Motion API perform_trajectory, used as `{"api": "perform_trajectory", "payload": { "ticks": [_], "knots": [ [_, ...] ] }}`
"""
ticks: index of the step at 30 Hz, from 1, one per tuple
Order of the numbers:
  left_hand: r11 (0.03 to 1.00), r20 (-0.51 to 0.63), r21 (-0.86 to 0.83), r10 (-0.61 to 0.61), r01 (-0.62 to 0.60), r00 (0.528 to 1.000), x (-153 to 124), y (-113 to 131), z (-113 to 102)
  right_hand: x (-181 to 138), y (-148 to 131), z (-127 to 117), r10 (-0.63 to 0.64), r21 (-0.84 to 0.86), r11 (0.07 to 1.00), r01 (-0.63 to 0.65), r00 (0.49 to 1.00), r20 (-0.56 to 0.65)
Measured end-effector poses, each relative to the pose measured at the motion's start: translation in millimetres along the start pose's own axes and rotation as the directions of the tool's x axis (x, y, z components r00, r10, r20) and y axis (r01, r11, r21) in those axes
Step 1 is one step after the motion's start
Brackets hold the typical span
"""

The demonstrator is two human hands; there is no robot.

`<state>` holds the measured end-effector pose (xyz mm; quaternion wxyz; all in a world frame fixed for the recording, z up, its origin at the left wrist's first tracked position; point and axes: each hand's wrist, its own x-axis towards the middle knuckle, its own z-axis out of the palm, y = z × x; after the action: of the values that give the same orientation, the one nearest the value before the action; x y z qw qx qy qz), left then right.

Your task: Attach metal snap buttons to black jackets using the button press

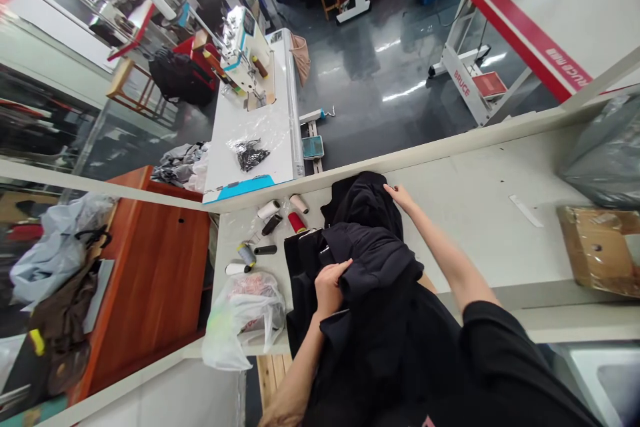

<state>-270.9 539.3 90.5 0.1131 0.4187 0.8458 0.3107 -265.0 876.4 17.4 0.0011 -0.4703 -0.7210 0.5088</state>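
Note:
A black garment [373, 250] with a zipper lies bunched on the white table, partly hanging over its near edge against my body. My left hand [331, 288] is closed on a fold of it near the collar-like upper part. At the garment's far right edge, my right hand [399, 196] pinches the fabric between thumb and fingers. Beneath and to the left spreads more black cloth [299, 273]; whether it belongs to the same garment I cannot tell.
Left of the garment are several thread spools, among them a red spool [296, 222], and a white plastic bag [245, 313]. A cardboard box [600, 247] sits at the right. Beyond the table stand a sewing machine [247, 57] and a red-edged table [520, 20]. A person is at the far left.

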Motion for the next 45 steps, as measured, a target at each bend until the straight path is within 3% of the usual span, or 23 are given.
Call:
{"api": "perform_trajectory", "payload": {
  "ticks": [5, 8, 11, 13, 15, 17, 19, 20, 22, 23, 24, 26, 28, 30, 32, 34, 35, 37, 39, 42, 45],
  "knots": [
    [0.996, 0.017, -0.024, -0.089, 0.089, 0.996, 6, 3, 0, 26, -22, 38, 0.051, 0.003, 0.999, -0.051, 0.996, -0.069],
    [0.990, 0.027, -0.058, -0.127, 0.128, 0.992, 9, 0, 4, 14, -45, 49, -0.090, -0.023, 0.996, 0.089, 0.995, -0.047],
    [0.986, 0.010, -0.089, -0.140, 0.140, 0.990, 8, -2, 7, -34, -55, 50, -0.312, -0.025, 0.950, 0.313, 0.950, 0.020],
    [0.983, 0.015, -0.099, -0.156, 0.157, 0.988, 3, 1, 0, -83, -48, 44, -0.490, -0.002, 0.870, 0.494, 0.865, 0.108],
    [0.978, 0.082, -0.113, -0.164, 0.172, 0.983, -1, 9, -20, -131, -33, 34, -0.754, -0.014, 0.626, 0.780, 0.610, 0.245],
    [0.973, 0.237, -0.164, -0.121, 0.163, 0.964, 1, 22, -51, -166, -19, 23, -0.812, -0.090, 0.457, 0.885, 0.456, 0.365],
    [0.955, 0.379, -0.262, -0.031, 0.139, 0.925, 17, 34, -82, -185, -13, 16, -0.798, -0.181, 0.327, 0.927, 0.374, 0.473],
    [0.944, 0.349, -0.306, -0.011, 0.125, 0.937, 31, 39, -93, -189, -14, 14, -0.781, -0.219, 0.274, 0.936, 0.350, 0.517],
    [0.957, 0.052, -0.284, -0.044, 0.057, 0.998, 63, 40, -97, -192, -19, 14, -0.745, -0.261, 0.206, 0.943, 0.324, 0.583],
    [0.979, -0.043, -0.201, -0.033, 0.023, 0.999, 79, 37, -90, -191, -22, 15, -0.728, -0.265, 0.198, 0.944, 0.322, 0.605],
    [0.992, -0.017, -0.123, -0.003, 0.001, 1.000, 93, 31, -77, -190, -24, 15, -0.714, -0.255, 0.210, 0.944, 0.326, 0.620],
    [0.995, 0.227, -0.066, 0.083, -0.070, 0.970, 107, 18, -42, -184, -24, 12, -0.692, -0.191, 0.323, 0.927, 0.369, 0.621],
    [1.000, 0.379, -0.016, 0.010, -0.004, 0.925, 104, 6, -10, -169, -18, 6, -0.643, -0.035, 0.554, 0.832, 0.453, 0.618],
    [0.999, 0.392, 0.032, -0.044, 0.034, 0.919, 91, 0, 9, -140, -11, -1, -0.541, 0.153, 0.784, 0.601, 0.541, 0.644],
    [0.997, 0.352, 0.067, -0.053, 0.031, 0.935, 77, 0, 13, -99, -5, -1, -0.394, 0.204, 0.916, 0.344, 0.686, 0.612],
    [0.996, 0.324, 0.082, -0.043, 0.017, 0.945, 68, 4, 10, -54, -4, 6, -0.199, 0.087, 0.980, 0.180, 0.925, 0.322],
    [0.996, 0.315, 0.082, -0.040, 0.014, 0.948, 66, 6, 7, -33, -5, 13, -0.145, 0.060, 0.989, 0.135, 0.964, 0.225],
    [0.997, 0.306, 0.077, -0.034, 0.011, 0.951, 64, 9, 4, 1, -9, 28, -0.077, 0.043, 0.996, 0.073, 0.992, 0.102],
    [0.997, 0.307, 0.073, -0.032, 0.010, 0.951, 63, 9, 3, 22, -15, 42, -0.047, 0.065, 0.997, 0.042, 0.996, 0.076],
    [0.998, 0.315, 0.059, -0.041, 0.023, 0.948, 62, 6, 4, 34, -29, 57, -0.048, 0.102, 0.994, 0.043, 0.998, 0.051],
    [0.999, 0.312, 0.035, -0.051, 0.042, 0.949, 64, 5, 4, 32, -51, 64, -0.138, 0.134, 0.983, 0.127, 0.988, 0.075]
  ]
}}
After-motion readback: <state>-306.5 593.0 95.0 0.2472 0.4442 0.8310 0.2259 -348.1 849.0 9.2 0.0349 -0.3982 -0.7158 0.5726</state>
